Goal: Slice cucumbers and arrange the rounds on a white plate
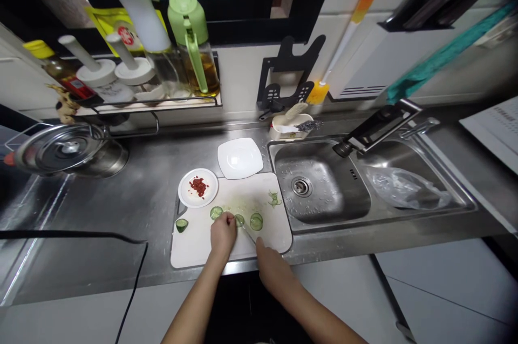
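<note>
My right hand [272, 262] is closed around the handle of a knife [250, 236], whose thin blade points up and left across the white cutting board [194, 252]. The blade's tip reaches a small cucumber slice [240, 220]. On the other side of that slice, my left hand [223, 231] has its fingers curled together, with the fingertips at the slice's edge. More slices lie by my left knuckles, and a short overlapping stack of cucumber slices [256, 221] sits to the right. A cut cucumber end [182, 225] rests near the board's left edge. Thin green shreds [274, 199] lie at its upper right.
A round white plate [186, 195] with chopped red bits overlaps the board's top left corner. Behind the board stands a white squarish dish [240, 157]. A steel sink [324, 182] is to the right, a lidded pot [107, 157] to the left. A rack [162, 103] holds bottles and jars.
</note>
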Demonstrator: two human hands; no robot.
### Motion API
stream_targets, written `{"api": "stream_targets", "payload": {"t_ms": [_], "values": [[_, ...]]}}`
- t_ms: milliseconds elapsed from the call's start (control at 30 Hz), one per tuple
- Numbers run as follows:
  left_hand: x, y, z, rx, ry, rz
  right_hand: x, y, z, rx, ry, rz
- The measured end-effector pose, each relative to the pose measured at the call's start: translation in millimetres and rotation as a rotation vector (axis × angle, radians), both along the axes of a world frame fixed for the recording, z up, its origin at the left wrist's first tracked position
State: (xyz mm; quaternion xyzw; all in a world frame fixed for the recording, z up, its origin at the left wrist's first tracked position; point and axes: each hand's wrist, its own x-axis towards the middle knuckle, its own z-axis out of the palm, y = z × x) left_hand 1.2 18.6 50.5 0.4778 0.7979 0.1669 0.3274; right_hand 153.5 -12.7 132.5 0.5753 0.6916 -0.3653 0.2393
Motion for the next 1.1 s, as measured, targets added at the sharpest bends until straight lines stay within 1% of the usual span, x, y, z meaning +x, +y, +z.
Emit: {"api": "stream_targets", "payload": {"t_ms": [133,233,367,433,500,600,700,833,933,1000,1100], "values": [[0,0,-0.9,-0.011,0.015,-0.003,6,-6,-0.1,0.01,-0.006,0.007],[0,-1,-2.6,0.008,0.002,-0.015,13,-13,-4.3,-0.005,-0.037,0.021],[-2,-5,-4.2,0.097,-0.039,-0.067,23,-21,-14.7,-0.007,-0.057,0.017],[-6,-7,-4.2,0.156,-0.058,-0.071,25,-22,-17.5,-0.009,-0.06,0.015],[-14,-8,-4.0,0.201,-0.061,-0.04,26,-22,-16.7,-0.014,-0.059,0.008],[-28,-8,-3.6,0.23,-0.033,0.042,25,-19,-10.9,-0.024,-0.059,-0.014],[-42,-8,-3.7,0.225,-0.023,0.128,24,-17,-6.6,-0.024,-0.06,-0.019],[-51,-7,-5.8,0.202,-0.031,0.212,24,-17,-9.5,-0.027,-0.065,0.001],[-53,-7,-8.9,0.194,-0.016,0.243,25,-18,-12.4,-0.025,-0.049,0.006],[-53,-8,-10.4,0.209,0.008,0.25,24,-19,-11.2,-0.015,-0.047,0.01],[-52,-8,-8.5,0.265,0.063,0.212,22,-18,-5.7,-0.014,-0.065,0.014]]}}
